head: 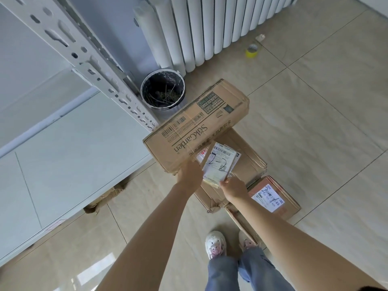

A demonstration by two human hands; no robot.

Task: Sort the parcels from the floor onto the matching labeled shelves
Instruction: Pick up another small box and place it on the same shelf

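Your left hand [190, 172] gripped the near corner of the raised SukGarden carton [195, 124], your right hand [233, 186] pinched its 2-2 label [219, 163], black-lined bin [163, 89] far left held dry stalks

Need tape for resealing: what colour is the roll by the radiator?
Yellow tape roll, head view.

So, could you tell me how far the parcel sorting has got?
Done: nothing visible; the white shelf shows no parcels. In hand: both hands, left and right, hold the long brown SukGarden carton, labelled 2-2. Left: the flat cardboard box beneath and the small reddish box.
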